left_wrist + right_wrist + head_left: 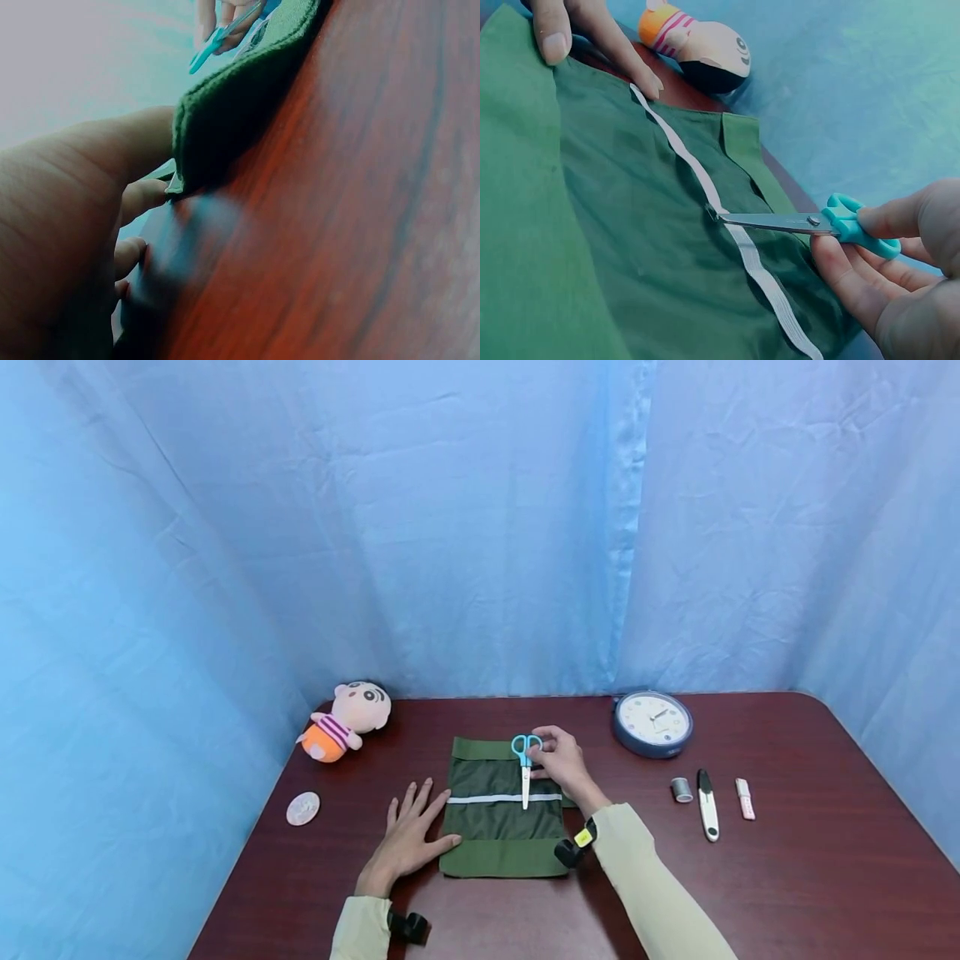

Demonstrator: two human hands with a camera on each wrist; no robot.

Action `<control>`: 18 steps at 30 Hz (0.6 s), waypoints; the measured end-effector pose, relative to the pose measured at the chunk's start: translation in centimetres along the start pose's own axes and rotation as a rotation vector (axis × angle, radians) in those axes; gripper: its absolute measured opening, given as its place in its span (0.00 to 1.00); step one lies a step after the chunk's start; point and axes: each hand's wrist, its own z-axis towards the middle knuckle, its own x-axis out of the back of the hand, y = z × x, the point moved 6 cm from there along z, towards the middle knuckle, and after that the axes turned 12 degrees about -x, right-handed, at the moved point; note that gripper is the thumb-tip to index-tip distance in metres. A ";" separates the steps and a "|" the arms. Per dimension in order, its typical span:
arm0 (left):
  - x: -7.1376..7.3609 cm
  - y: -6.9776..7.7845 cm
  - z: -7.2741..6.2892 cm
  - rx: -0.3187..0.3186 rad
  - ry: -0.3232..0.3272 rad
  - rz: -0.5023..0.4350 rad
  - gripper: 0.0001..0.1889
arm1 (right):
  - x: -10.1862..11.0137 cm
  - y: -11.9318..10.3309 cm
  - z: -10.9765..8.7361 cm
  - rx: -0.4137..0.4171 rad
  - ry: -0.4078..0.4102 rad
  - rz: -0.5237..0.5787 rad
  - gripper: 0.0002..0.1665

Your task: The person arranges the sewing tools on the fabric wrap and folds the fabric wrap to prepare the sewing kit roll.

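Note:
My right hand (561, 762) pinches a small pair of scissors (526, 774) by its light-blue handles, blades pointing toward me. In the right wrist view the blade tips are right at a white elastic band (759, 270), where a dark bit of cloth is bunched. The band runs across a dark green fabric pouch (502, 858) that lies spread on the table. Fingers spread, my left hand (408, 843) rests along the pouch's left side, with the thumb on its edge. The left wrist view shows that thumb against the thick green edge (247, 67).
At the back left lies a plush doll (345, 722), with a white round disc (303, 808) nearer. To the right are a round clock (652, 723), a grey thread spool (682, 790), a black-and-white slim tool (707, 806) and a small white-and-pink stick (745, 799). Blue curtains surround the table.

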 end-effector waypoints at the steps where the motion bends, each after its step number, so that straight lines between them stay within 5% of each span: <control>1: 0.0 0.0 0.0 0.001 0.000 0.001 0.41 | -0.3 0.0 0.1 -0.004 -0.003 0.001 0.26; 18: 0.0 0.1 0.0 -0.002 0.000 0.019 0.42 | -3.6 -0.8 1.5 -0.044 -0.004 0.085 0.26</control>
